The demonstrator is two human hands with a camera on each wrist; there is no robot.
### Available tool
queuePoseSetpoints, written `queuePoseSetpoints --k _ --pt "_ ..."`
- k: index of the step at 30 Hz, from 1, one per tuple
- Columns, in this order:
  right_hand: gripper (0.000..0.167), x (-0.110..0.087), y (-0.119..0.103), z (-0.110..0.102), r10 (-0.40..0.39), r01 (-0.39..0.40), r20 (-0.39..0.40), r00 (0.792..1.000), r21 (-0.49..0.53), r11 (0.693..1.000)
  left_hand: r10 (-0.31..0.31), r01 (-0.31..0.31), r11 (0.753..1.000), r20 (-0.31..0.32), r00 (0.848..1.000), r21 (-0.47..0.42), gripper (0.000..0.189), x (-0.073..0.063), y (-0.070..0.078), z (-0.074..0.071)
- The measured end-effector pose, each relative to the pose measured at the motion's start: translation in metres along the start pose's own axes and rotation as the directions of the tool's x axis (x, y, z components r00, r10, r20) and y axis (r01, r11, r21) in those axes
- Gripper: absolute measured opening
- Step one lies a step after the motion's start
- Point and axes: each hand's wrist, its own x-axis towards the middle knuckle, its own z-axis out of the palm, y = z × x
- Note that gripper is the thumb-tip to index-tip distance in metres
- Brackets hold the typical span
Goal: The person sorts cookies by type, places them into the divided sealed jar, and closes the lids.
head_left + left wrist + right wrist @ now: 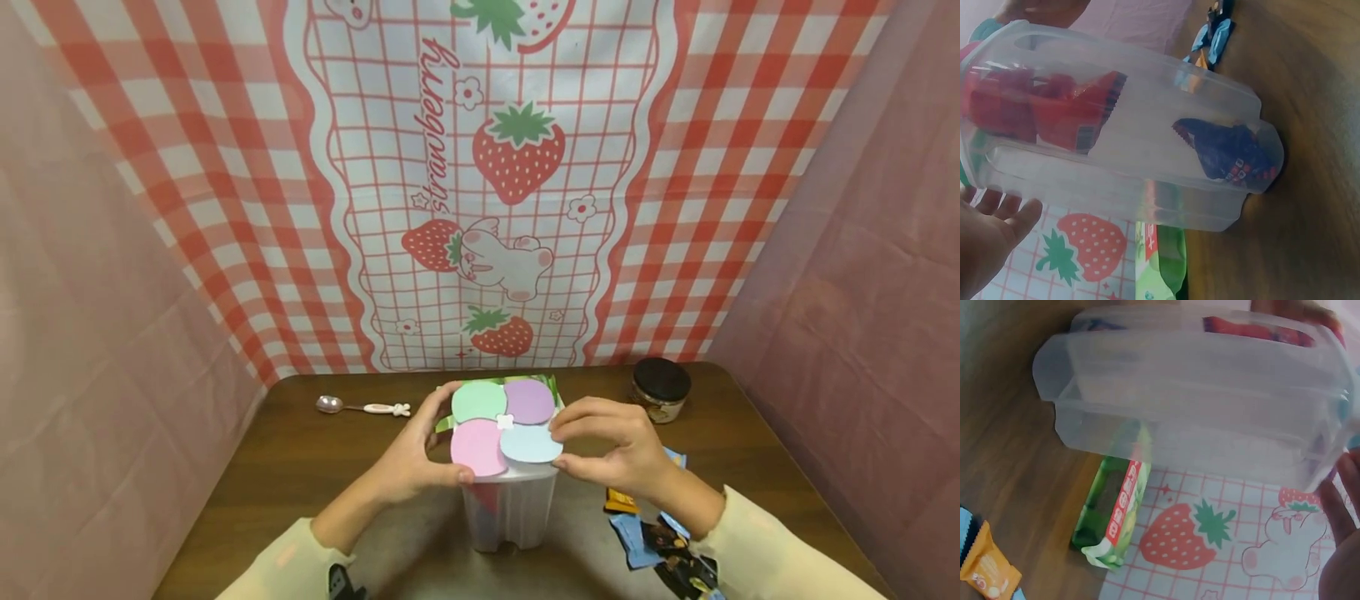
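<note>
A tall translucent storage container [516, 504] stands upright on the table, topped by a pink lid [478, 447], a mint green lid [478, 402], a purple lid [530, 401] and a light blue lid [534, 444] around a white centre piece. My left hand [416, 450] grips its top from the left, thumb by the pink lid and fingers behind. With thumb and fingertips, my right hand [611, 442] pinches the right edge of the blue lid. Through the wall, red packets [1054, 109] show near the top and a dark blue packet [1229, 153] at the bottom.
Behind the container lies a green package [1113, 506]. To the left is a spoon [386, 409] with a white handle. A black-lidded jar [662, 388] stands at the back right. Several small wrapped snacks [637, 540] lie under my right forearm. A strawberry-print cloth [517, 158] hangs behind.
</note>
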Motion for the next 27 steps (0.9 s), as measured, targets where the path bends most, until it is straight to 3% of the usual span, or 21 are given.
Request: queuePoseSetpoints --k 8,11,15,21,27 --pt "0.030 0.008 -0.002 -0.007 0.108 -0.108 0.039 0.993 -0.008 0.994 -0.004 0.003 0.999 0.000 1.000 -0.046 0.108 -0.003 0.001 0.001" --pt "0.030 0.016 -0.002 -0.008 0.136 -0.135 0.033 0.990 -0.023 0.991 -0.026 0.026 1.000 -0.007 1.000 0.012 0.107 -0.003 0.005 0.001" --pt "0.029 0.028 -0.004 -0.007 0.193 -0.191 0.025 0.981 -0.066 0.979 -0.045 0.047 0.986 -0.015 0.999 0.158 0.106 -0.003 0.013 -0.004" --pt "0.031 0.037 -0.007 -0.003 0.287 -0.284 0.014 0.958 -0.108 0.953 0.055 -0.034 0.962 -0.069 0.996 0.273 0.082 0.001 0.038 -0.005" --pt "0.019 0.046 -0.005 -0.002 0.402 -0.399 0.015 0.915 -0.095 0.912 0.138 -0.092 0.963 -0.167 0.976 0.254 0.043 0.010 0.063 0.009"
